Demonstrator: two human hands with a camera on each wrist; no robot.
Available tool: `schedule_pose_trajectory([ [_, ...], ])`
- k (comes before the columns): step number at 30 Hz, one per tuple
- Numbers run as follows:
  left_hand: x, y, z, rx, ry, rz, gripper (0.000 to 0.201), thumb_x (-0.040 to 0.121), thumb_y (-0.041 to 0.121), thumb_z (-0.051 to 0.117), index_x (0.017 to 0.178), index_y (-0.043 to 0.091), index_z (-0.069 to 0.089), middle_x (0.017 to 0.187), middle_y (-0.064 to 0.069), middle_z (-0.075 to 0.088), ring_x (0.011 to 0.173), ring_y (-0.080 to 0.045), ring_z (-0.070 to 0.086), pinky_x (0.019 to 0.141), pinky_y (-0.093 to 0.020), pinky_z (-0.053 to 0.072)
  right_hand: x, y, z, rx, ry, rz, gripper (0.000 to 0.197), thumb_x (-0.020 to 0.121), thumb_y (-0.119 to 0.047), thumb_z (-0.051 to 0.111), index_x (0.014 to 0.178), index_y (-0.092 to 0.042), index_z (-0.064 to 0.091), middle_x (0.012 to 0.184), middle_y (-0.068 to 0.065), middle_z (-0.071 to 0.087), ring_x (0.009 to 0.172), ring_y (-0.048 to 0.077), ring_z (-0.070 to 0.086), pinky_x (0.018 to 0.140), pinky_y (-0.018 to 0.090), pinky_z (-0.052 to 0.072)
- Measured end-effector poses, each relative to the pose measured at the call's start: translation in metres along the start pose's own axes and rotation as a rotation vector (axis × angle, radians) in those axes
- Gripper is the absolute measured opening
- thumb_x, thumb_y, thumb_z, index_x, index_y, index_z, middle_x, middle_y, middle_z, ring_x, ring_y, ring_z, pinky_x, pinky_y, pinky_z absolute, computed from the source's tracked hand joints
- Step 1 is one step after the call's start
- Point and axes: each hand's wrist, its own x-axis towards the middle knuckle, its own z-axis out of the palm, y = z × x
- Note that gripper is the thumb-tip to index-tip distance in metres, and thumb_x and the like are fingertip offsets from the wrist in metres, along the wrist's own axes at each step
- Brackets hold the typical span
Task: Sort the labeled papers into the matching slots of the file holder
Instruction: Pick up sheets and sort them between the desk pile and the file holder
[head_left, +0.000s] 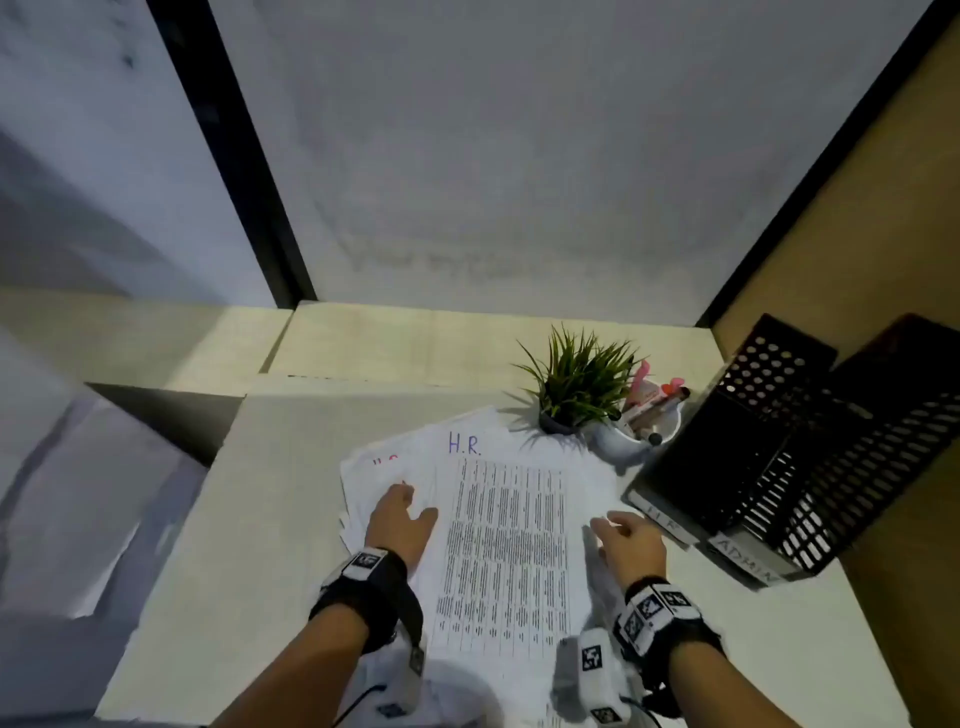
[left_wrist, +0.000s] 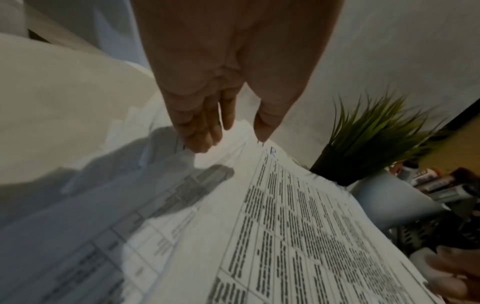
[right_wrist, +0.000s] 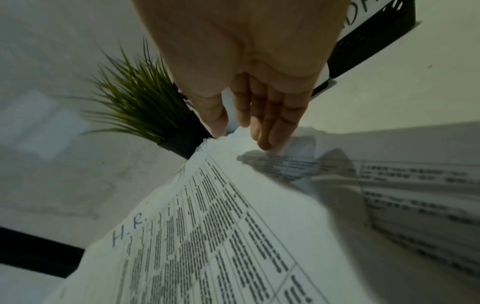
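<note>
A loose pile of printed papers (head_left: 363, 467) lies on the pale table (head_left: 249, 519). Its top sheet (head_left: 506, 545), (left_wrist: 298, 236), (right_wrist: 207, 236) carries a table of text and a handwritten "H.R.". My left hand (head_left: 402, 519), (left_wrist: 223, 115) lies flat on the pile's left side with straight fingers. My right hand (head_left: 628, 540), (right_wrist: 246, 115) is at the top sheet's right edge, which is raised; the thumb is on the sheet and the straight fingers are past its edge. The black mesh file holder (head_left: 779, 457), (right_wrist: 363, 47) stands to the right, with slot labels "H.R." (head_left: 666, 524) and "ADMIN" (head_left: 744, 564).
A small potted plant (head_left: 576, 384) and a white cup of pens (head_left: 644, 421) stand just behind the pile, beside the holder. A grey partition closes the back and a wooden panel (head_left: 857, 234) the right. The table's left edge drops off near the pile.
</note>
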Motion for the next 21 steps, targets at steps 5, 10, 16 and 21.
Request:
schedule_pose_trajectory([
  [5, 0.018, 0.003, 0.009, -0.045, -0.001, -0.171, 0.064, 0.088, 0.027, 0.057, 0.140, 0.003, 0.030, 0.135, -0.019, 0.050, 0.120, -0.032, 0.052, 0.098, -0.035, 0.043, 0.015, 0.001, 0.015, 0.011, -0.032, -0.027, 0.030, 0.079, -0.016, 0.072, 0.103, 0.002, 0.067, 0.104, 0.016, 0.069, 0.098, 0.030, 0.063, 0.092, 0.038, 0.050],
  [10, 0.025, 0.000, 0.017, -0.045, -0.069, -0.206, 0.056, 0.087, 0.033, 0.060, 0.133, 0.008, 0.041, 0.138, -0.015, 0.045, 0.123, -0.033, 0.048, 0.104, -0.038, 0.039, 0.022, -0.006, 0.028, 0.028, -0.070, -0.020, 0.013, 0.071, -0.015, 0.077, 0.072, -0.005, 0.068, 0.086, 0.023, 0.069, 0.082, 0.028, 0.064, 0.087, 0.041, 0.054],
  [16, 0.020, 0.002, 0.025, -0.063, -0.070, -0.130, 0.026, 0.083, 0.018, 0.065, 0.063, 0.018, 0.049, 0.077, -0.009, 0.056, 0.077, -0.027, 0.055, 0.079, -0.031, 0.047, 0.028, -0.002, 0.036, 0.076, -0.069, 0.094, 0.042, 0.063, -0.018, 0.082, 0.101, -0.008, 0.068, 0.106, 0.014, 0.069, 0.101, 0.031, 0.064, 0.094, 0.045, 0.052],
  [21, 0.017, -0.005, 0.029, -0.204, -0.093, -0.069, 0.037, 0.081, 0.012, 0.069, 0.113, 0.010, 0.051, 0.116, -0.013, 0.058, 0.108, -0.032, 0.057, 0.099, -0.042, 0.046, 0.015, -0.007, 0.042, 0.340, -0.112, 0.157, 0.049, 0.054, 0.001, 0.076, 0.053, -0.025, 0.034, 0.064, 0.006, 0.028, 0.062, 0.026, 0.031, 0.058, 0.033, 0.032],
])
